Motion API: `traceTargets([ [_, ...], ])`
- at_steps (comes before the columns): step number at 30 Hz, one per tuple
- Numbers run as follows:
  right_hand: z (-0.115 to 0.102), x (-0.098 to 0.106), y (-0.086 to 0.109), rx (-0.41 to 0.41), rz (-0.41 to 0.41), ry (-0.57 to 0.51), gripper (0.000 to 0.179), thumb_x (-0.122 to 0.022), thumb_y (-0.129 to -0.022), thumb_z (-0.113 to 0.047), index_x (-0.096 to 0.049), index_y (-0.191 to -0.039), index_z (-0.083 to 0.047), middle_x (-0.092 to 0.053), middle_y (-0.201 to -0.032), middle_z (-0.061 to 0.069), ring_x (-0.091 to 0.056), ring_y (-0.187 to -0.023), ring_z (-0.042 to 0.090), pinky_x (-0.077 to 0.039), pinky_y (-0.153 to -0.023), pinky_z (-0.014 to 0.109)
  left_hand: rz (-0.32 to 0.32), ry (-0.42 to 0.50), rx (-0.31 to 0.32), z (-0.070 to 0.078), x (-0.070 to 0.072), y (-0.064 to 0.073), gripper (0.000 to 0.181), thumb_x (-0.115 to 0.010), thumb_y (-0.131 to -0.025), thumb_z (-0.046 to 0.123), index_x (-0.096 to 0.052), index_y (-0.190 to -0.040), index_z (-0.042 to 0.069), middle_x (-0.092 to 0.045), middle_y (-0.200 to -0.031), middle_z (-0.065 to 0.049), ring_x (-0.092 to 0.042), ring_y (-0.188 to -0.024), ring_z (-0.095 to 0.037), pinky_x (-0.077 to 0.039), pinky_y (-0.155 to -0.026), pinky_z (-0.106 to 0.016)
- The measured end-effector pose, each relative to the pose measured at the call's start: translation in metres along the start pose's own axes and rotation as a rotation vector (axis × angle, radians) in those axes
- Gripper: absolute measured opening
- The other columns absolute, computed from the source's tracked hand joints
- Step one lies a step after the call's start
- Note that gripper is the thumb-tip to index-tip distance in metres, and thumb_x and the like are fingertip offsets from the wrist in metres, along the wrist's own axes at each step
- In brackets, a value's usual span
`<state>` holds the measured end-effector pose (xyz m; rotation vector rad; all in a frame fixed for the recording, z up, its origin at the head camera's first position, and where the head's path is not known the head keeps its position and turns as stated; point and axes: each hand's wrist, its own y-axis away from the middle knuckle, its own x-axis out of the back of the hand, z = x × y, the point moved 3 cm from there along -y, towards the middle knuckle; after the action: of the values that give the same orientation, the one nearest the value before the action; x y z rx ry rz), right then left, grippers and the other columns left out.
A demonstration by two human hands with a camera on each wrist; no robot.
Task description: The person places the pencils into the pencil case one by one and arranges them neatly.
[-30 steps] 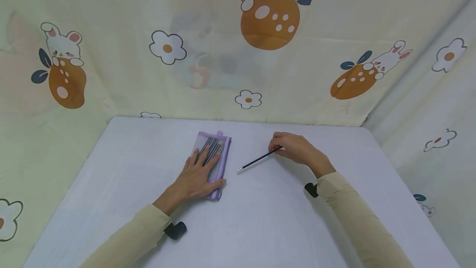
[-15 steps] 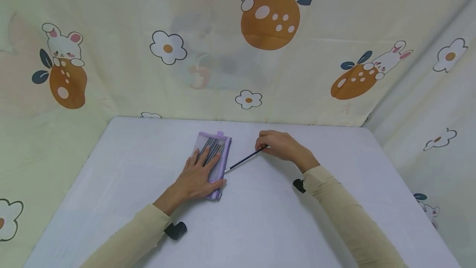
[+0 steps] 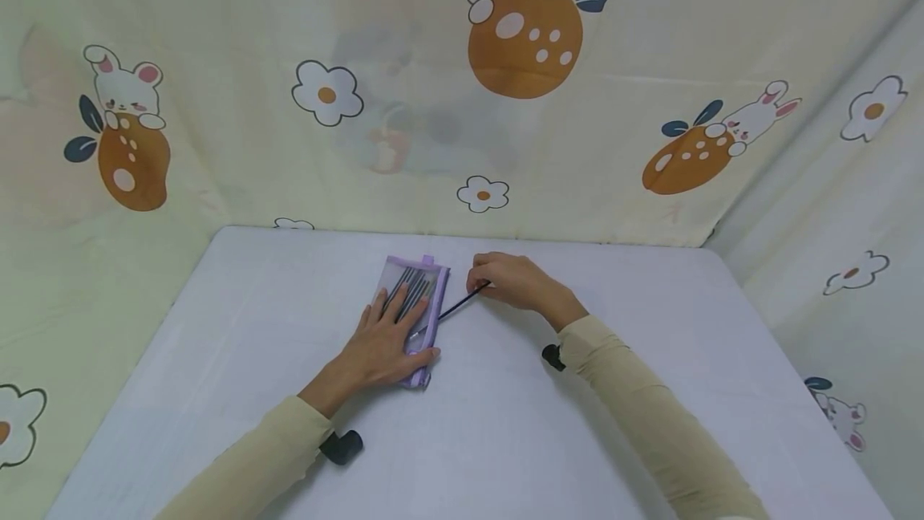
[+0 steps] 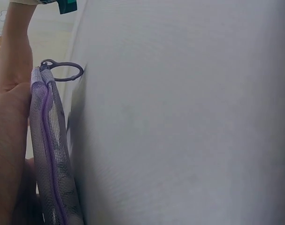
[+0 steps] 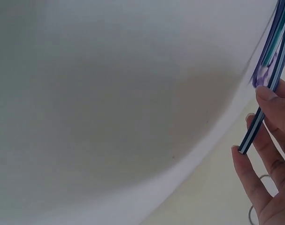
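Note:
On the table, my left hand (image 3: 378,347) lies with fingers spread over a purple mesh pencil case (image 3: 437,287), thumb along its near right edge. Several dark pencils (image 3: 413,281) show through the mesh. To the right, my right hand (image 3: 516,281) pinches a dark pencil (image 3: 462,301) near its far end. The pencil slants down left across the zipped edge, and its pale-tipped end shows faintly through the mesh. In the right wrist view the striped pencil (image 5: 253,129) sits between thumb and fingers. The case's zipper (image 4: 50,150) side faces the left wrist view.
A white cloth covers the table (image 3: 491,440). Behind it and at both sides hang cream curtains (image 3: 404,183) printed with rabbits and flowers. A ring (image 4: 67,71) hangs from the zipper's end. Each wrist wears a black device (image 3: 342,447).
My right hand has moved left with the pencil, whose pale-tipped end has gone from beside the case to past its zipped edge. My left hand has stayed on the case.

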<state>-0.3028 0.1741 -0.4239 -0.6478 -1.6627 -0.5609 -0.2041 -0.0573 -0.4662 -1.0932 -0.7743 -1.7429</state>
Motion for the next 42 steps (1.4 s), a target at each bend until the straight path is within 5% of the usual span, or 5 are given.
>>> traceTargets([
  [20, -0.027, -0.017, -0.044, 0.089, 0.019, -0.159, 0.012, -0.081, -0.087, -0.012, -0.072, -0.095, -0.014, -0.060, -0.104, -0.002, -0.059, -0.096, 0.013, -0.051, -0.092, 0.029, 0.003, -0.002, -0.011, -0.003, -0.001, 0.000, 0.086, -0.055, -0.092, 0.066, -0.033, -0.161, 0.020, -0.013, -0.169, -0.019, -0.006, -0.153, -0.051, -0.018, -0.117, -0.069],
  [32, -0.022, -0.021, -0.056, 0.023, 0.073, -0.233, 0.021, -0.082, -0.085, -0.009, -0.065, -0.097, -0.008, -0.052, -0.111, 0.004, -0.056, -0.102, 0.017, -0.050, -0.091, 0.030, 0.005, -0.017, -0.012, -0.005, -0.002, -0.002, 0.085, -0.055, -0.092, 0.066, -0.033, -0.161, 0.021, -0.013, -0.169, -0.019, -0.006, -0.153, -0.051, -0.019, -0.116, -0.070],
  [37, -0.021, -0.016, -0.055, -0.004, 0.110, -0.162, 0.023, -0.080, -0.087, -0.012, -0.065, -0.104, -0.007, -0.053, -0.113, 0.006, -0.056, -0.102, 0.020, -0.052, -0.089, 0.033, 0.000, -0.016, -0.013, -0.004, -0.002, -0.002, 0.085, -0.055, -0.092, 0.066, -0.033, -0.161, 0.022, -0.012, -0.169, -0.018, -0.005, -0.153, -0.051, -0.018, -0.117, -0.069],
  [42, -0.019, -0.014, -0.058, -0.077, 0.065, -0.056, 0.030, -0.076, -0.092, -0.020, -0.063, -0.116, -0.009, -0.055, -0.116, 0.005, -0.057, -0.103, 0.020, -0.053, -0.087, 0.036, -0.002, -0.011, -0.021, -0.002, -0.001, -0.002, 0.084, -0.056, -0.092, 0.065, -0.034, -0.160, 0.021, -0.012, -0.169, -0.020, -0.005, -0.153, -0.051, -0.018, -0.117, -0.069],
])
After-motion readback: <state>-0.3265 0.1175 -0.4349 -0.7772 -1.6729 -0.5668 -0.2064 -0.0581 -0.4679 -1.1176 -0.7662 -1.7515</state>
